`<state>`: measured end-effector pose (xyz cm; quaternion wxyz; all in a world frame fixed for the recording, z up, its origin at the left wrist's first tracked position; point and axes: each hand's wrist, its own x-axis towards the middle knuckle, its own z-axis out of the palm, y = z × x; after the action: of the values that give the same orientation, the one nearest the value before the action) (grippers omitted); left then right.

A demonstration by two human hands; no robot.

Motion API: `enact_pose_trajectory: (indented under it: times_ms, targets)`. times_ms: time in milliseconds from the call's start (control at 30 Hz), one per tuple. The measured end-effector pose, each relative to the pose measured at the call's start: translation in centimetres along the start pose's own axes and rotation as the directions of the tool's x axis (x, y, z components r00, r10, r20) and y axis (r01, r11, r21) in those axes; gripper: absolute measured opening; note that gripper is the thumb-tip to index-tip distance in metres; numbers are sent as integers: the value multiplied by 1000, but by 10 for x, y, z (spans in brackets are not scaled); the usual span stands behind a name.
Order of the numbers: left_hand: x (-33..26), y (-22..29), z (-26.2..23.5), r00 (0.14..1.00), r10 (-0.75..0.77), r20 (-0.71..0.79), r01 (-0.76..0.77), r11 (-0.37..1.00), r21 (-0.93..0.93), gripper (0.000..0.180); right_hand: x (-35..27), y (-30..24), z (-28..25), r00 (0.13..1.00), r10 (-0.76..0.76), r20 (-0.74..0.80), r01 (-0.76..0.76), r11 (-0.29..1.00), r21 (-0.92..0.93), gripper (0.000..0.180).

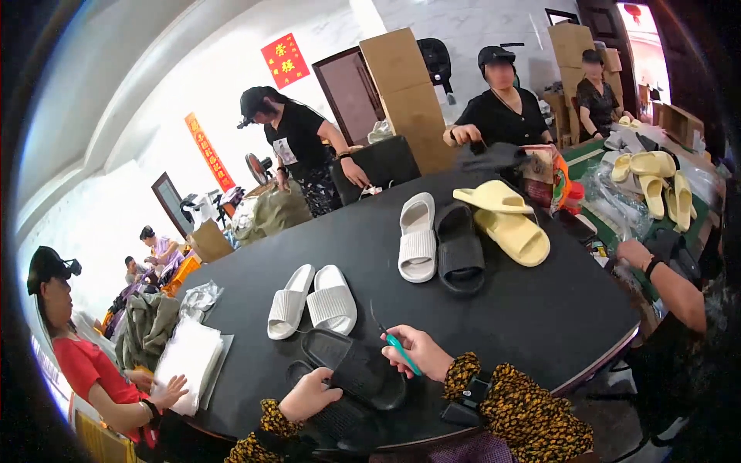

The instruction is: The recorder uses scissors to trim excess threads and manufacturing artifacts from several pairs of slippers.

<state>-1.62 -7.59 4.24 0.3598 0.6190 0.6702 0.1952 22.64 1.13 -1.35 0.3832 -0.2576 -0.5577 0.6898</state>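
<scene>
My left hand (309, 393) grips a black slide sandal (356, 369) at its near edge on the black round table (540, 316). A second black sandal (328, 420) lies under it, close to my body. My right hand (421, 351) holds a small teal-handled cutting tool (401, 351) whose thin tip points up and left, just above the sandal's strap. A pair of white slide sandals (312, 301) lies right behind my hands.
Mid-table lie a white sandal (417, 235), a black sandal (459, 247) and a yellow pair (505, 220). More yellow sandals (656, 181) sit at the right. A stack of white sheets (189, 355) lies at left under another person's hand. Several people work around the table; cardboard boxes (405, 85) stand behind.
</scene>
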Motion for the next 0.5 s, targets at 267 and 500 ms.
enact_pose_trajectory:
  times_ms: [267,500]
  targets:
    - [13,-21,-12,988,-152,-2,148,962,-228,37,3,6,0,1000,-13,26,14,999,-33,40]
    - [10,18,-18,934,-195,301,309,862,-402,25,-3,-2,-2,999,14,29,-13,999,-31,41]
